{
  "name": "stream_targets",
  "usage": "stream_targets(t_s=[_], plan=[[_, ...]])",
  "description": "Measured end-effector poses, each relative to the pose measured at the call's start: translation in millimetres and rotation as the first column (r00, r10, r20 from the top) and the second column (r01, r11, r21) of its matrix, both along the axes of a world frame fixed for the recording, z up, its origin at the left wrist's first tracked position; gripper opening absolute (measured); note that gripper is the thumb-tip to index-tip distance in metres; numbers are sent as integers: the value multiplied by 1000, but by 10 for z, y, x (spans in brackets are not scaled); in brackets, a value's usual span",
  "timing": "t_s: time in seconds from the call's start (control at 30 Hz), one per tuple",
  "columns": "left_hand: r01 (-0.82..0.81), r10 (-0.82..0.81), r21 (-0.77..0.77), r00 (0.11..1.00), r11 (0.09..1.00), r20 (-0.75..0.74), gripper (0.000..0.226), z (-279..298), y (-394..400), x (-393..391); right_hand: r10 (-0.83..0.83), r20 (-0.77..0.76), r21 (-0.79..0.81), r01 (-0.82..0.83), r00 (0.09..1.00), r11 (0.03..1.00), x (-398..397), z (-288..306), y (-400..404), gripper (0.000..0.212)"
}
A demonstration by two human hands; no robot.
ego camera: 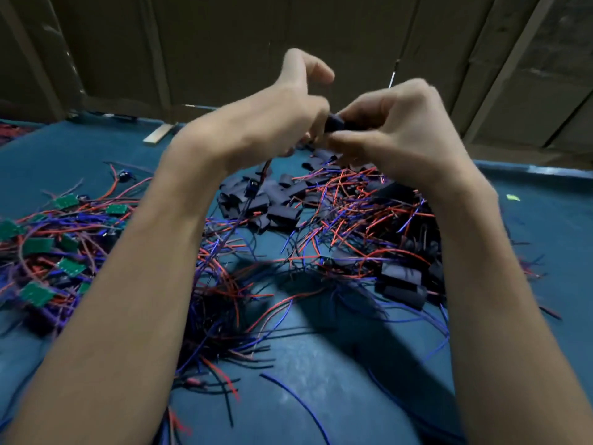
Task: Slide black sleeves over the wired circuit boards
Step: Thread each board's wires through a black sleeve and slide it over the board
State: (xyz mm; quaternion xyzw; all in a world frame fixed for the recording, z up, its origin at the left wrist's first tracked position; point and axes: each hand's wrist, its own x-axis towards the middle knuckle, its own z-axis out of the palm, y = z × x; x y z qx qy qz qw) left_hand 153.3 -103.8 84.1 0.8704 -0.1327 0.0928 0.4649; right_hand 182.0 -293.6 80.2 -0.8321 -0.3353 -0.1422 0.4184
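Sleeve [335, 123]: black, short, soft flattened tube; held up between both hands above the table [321, 374], far centre.
Left hand [272, 123]: fingers curled at the sleeve's left end, index raised and bent; wires [253, 191] trail down from this grip, so a board is probably inside it, though hidden.
Right hand [394, 130]: thumb and fingers pinch the sleeve's right end.
Spare sleeves [272, 203]: loose heap of flat, matte black pieces, centre of table.
Bare boards [38, 245]: small green rectangles with red and blue leads, tangled at left; many left to cover.
Sleeved boards [401, 281]: dark wrapped blocks with wires, at right; a fair batch looks done.
Progress: mid-run by my reckoning; one unit in hand.
Table: blue, smooth, faintly scuffed.
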Motion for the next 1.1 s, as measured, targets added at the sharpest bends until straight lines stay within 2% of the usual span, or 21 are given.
stream_targets(t_s=[0.07,0.13,0.2,0.27,0.33,0.37,0.47,0.63,0.77,0.87,0.97,1.1], plan=[[40,-44,-72,998,997,-50,57,-19,-25,5,-45,73,-33,47,996,998,10,-1,-14,17],[73,-81,-116,995,991,-61,56,-38,-26,18,-81,113,-41,87,990,995,17,6,-43,20],[74,-74,-1,997,997,-29,52,-46,66,20,-118,142,-2,119,983,993,29,31,-96,26],[79,-67,205,995,975,-67,49,-48,207,4,-157,156,55,150,975,987,49,56,-178,27],[100,-46,357,987,929,-156,29,-65,333,-15,-176,148,84,165,973,983,58,80,-269,23],[107,-34,380,980,919,-195,20,-81,375,-25,-172,143,87,161,975,983,56,86,-303,23],[107,-41,246,965,963,-259,12,-109,416,-54,-112,102,66,106,988,992,40,75,-356,22],[41,-25,128,992,991,-123,8,-72,381,-50,-14,-25,-101,11,1000,995,45,40,-316,31],[86,-93,-107,994,990,-56,9,-47,280,-79,-41,44,-153,47,998,987,54,5,-199,37],[50,-49,-53,999,997,17,20,-31,246,-52,-41,128,-145,60,991,988,35,-3,-111,41],[32,-33,18,999,999,25,19,-24,208,-19,-46,189,-155,76,981,985,22,-19,-20,42],[7,-10,-84,1000,996,-28,14,-10,182,-19,-79,216,-121,107,973,987,38,-63,62,42]])
